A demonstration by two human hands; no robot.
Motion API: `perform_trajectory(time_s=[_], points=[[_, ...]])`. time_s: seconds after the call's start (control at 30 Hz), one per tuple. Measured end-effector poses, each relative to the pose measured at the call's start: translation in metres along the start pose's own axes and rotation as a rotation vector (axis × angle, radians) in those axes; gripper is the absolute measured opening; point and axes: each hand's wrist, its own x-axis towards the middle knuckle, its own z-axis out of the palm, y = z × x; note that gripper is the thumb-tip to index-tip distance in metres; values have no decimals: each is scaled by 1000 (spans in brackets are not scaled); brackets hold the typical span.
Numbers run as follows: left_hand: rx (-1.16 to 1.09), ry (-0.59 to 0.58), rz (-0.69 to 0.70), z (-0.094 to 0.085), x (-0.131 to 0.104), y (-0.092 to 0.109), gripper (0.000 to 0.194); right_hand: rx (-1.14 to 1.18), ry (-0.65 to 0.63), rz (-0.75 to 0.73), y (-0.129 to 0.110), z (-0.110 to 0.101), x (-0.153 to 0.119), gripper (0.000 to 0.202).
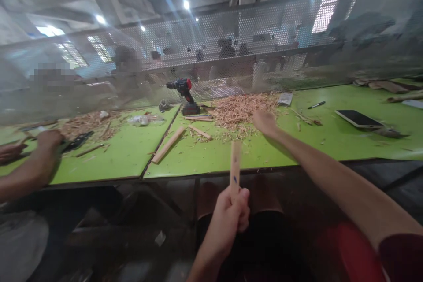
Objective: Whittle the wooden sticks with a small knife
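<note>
My left hand (229,211) is closed round the lower end of a flat, pale wooden strip (235,163), held upright in front of the table's near edge. The strip has a small slot and a dark blue mark on its face. Stretched forward over the table, my right hand (264,122) is at the right side of a heap of wood shavings (239,112). Its fingers are turned away and blurred, so I cannot make out whether they hold anything. Left of the heap lie a longer wooden strip (168,144) and a short thin piece of wood (200,132).
A cordless drill (185,94) stands behind the strips on the green table (194,163). To the right are a small packet (285,99), a pen (316,105) and a phone (358,119). A co-worker's hands (49,141) are at far left. Perforated mesh (214,53) rises behind.
</note>
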Motion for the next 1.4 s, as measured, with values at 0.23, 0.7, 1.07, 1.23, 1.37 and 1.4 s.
perform_trajectory(time_s=[0.23, 0.7, 1.07, 1.23, 1.37, 1.4], points=[[-24, -130, 75, -16, 42, 14, 68, -42, -211, -76, -12, -5, 6, 45], [153, -56, 50, -17, 165, 89, 38, 417, -159, 9, 27, 50, 60, 38], [316, -91, 117, -34, 251, 112, 39, 466, -23, 5, 55, 49, 56, 37], [341, -160, 233, -43, 253, 104, 40, 497, -228, -176, 42, 45, 43, 34], [290, -209, 299, -46, 251, 104, 25, 486, -239, -195, 35, 45, 35, 34], [275, -211, 296, -47, 252, 104, 22, 490, -239, -197, 34, 45, 34, 34]])
